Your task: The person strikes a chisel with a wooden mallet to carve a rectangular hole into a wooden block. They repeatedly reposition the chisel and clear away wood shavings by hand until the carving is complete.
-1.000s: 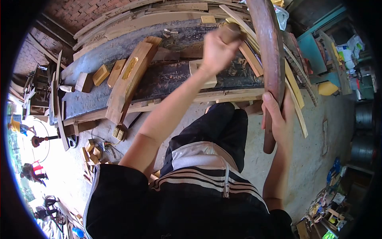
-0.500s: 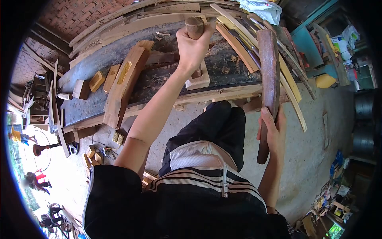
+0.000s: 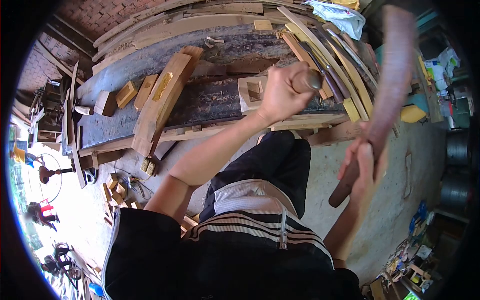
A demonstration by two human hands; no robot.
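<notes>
My left hand [image 3: 286, 97] is closed around the wooden handle of a chisel [image 3: 307, 81]. Its rounded butt points up toward me, and the blade is hidden. Just left of that hand, a pale wooden block [image 3: 245, 100] with a squared hole lies on the bench. My right hand [image 3: 367, 162] grips the lower part of a long dark wooden club [image 3: 392, 75], which is raised and blurred at its upper end. Farther left, a thick timber [image 3: 162, 107] with a long mortise rests across the bench edge.
The dark workbench [image 3: 210, 102] carries small wooden blocks [image 3: 126, 94] at left and long strips [image 3: 345, 67] at right. Planks line its back by the brick wall. Offcuts [image 3: 116, 192] and cables lie on the floor. People [image 3: 42, 212] are outside at left.
My left hand has moved right with the chisel, away from the block, whose squared hole now shows. My right hand has shifted right, and the club now leans right.
</notes>
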